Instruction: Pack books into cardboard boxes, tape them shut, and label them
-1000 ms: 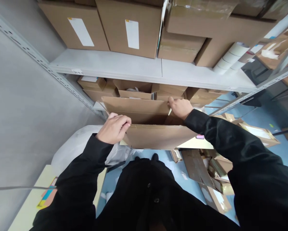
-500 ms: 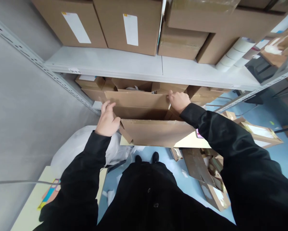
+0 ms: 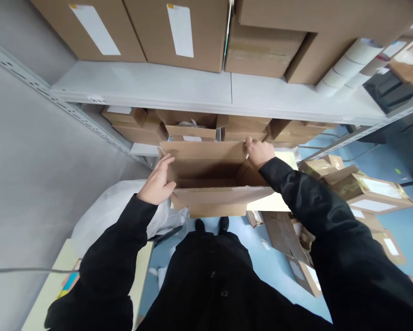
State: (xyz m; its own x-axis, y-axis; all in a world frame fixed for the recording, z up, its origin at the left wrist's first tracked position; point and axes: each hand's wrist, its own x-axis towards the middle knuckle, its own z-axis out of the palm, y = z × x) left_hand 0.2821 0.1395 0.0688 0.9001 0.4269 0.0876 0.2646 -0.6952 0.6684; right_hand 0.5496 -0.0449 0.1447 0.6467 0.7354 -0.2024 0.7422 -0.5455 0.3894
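An open-topped cardboard box (image 3: pixel 223 196) is between my hands, over a cream table top (image 3: pixel 271 203). Its inside shows bare cardboard, and one flap hangs on the near side. My left hand (image 3: pixel 158 181) grips the box's left side, with the fingers along the upper edge and the thumb near the front corner. At the far right corner, my right hand (image 3: pixel 259 151) is closed on the upper edge of the box. The right thumb and fingertips are partly hidden against the cardboard.
A grey metal shelf (image 3: pixel 151 85) crosses ahead, stacked with cartons (image 3: pixel 189 39) and white rolls (image 3: pixel 347 66). More cartons sit on the lower level. A white plastic bag (image 3: pixel 103 207) bulges at left. Taped boxes (image 3: pixel 375 193) and an open carton (image 3: pixel 284 232) lie at right.
The box has tilted so more of its inside shows, and its near flap now hangs lower. Both hands have shifted slightly right and down with it.
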